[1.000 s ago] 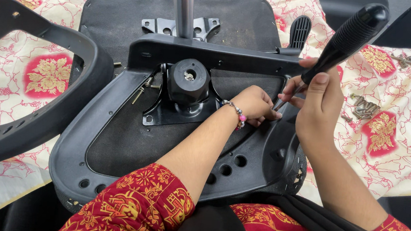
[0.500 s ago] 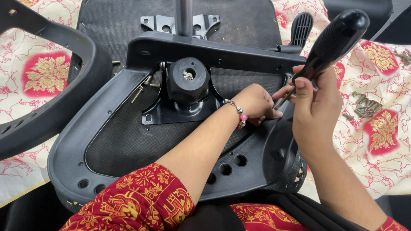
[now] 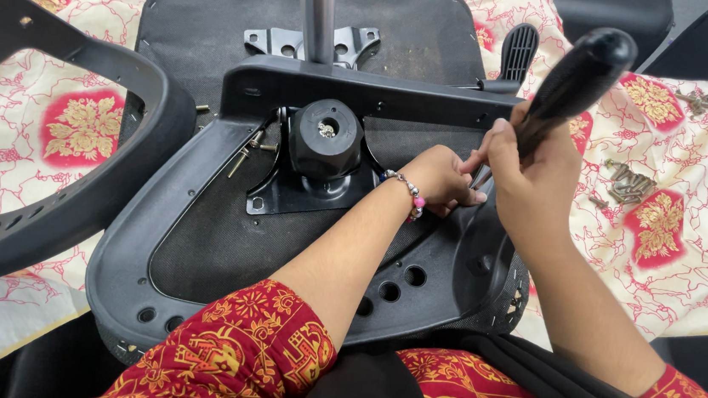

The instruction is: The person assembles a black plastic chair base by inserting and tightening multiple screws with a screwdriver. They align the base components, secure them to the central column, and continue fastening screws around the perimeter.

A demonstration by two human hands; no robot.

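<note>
A black armrest frame (image 3: 49, 172) lies at far left on the floral cloth (image 3: 3, 109). Loose bolts (image 3: 247, 151) sit beside the round knob (image 3: 325, 137). The left hand (image 3: 441, 177) pinches at the chair base (image 3: 222, 239); the right hand (image 3: 535, 176) grips a black-handled screwdriver (image 3: 574, 77). Screws (image 3: 628, 185) lie right.

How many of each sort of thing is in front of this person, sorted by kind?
Screwdriver with black handle: 1
Upturned black chair seat: 1
Black knob: 1
Loose armrest frame: 1
Metal post: 1
Heaps of loose screws: 2
Total: 7
</note>
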